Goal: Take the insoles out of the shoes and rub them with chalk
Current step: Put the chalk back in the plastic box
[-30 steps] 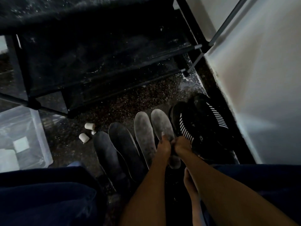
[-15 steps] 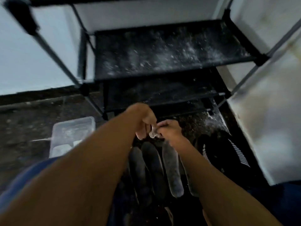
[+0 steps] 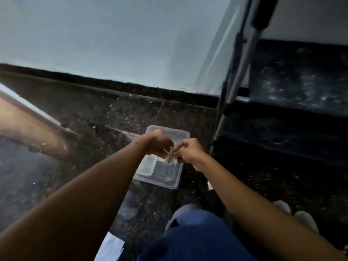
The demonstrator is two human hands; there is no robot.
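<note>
My left hand (image 3: 160, 146) and my right hand (image 3: 189, 152) meet in mid-air above a clear plastic container (image 3: 165, 180) on the dark speckled floor. Between their curled fingers they pinch a small whitish, dusty piece (image 3: 171, 159); motion blur hides what it is. Two pale rounded insole tips (image 3: 293, 213) show at the lower right edge, behind my right forearm. A small white chalk stub (image 3: 210, 185) lies on the floor beside the container. The shoes are out of view.
A black shoe rack (image 3: 301, 91) dusted with white powder stands at the right, its metal post (image 3: 243, 59) close to my right hand. A pale wall runs behind. White paper (image 3: 111, 247) lies at bottom left, my blue-trousered knee (image 3: 197, 234) below. A blurred brownish shape (image 3: 33, 134) sits left.
My hands left the insole on the floor, rose and came together on the small whitish piece. The view swung left from the insoles and shoes to the plastic container.
</note>
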